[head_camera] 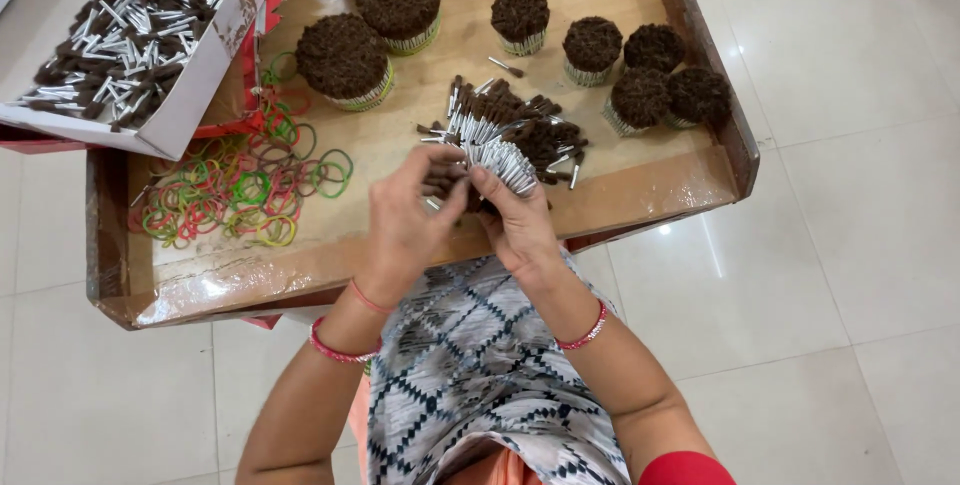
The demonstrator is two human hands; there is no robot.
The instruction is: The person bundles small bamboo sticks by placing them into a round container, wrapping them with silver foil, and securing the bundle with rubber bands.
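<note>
My left hand (405, 220) and my right hand (518, 225) meet over the near edge of a shallow brown cardboard tray (640, 195). Both grip a fan-shaped bunch of thin sticks (503, 162) with silver shafts and dark brown tips. Just beyond the hands lies a loose pile of the same sticks (520, 120) on the tray. Round bundles of sticks (343, 57) stand upright farther back, each bound with a band. A heap of coloured rubber bands (245, 185) lies on the tray to the left of my left hand.
A white cardboard box (205, 75) full of loose sticks overhangs the tray's far left corner. More small bundles (655, 80) stand by the tray's right wall. White floor tiles (830, 245) surround the tray. My patterned clothing (470, 365) fills the lower middle.
</note>
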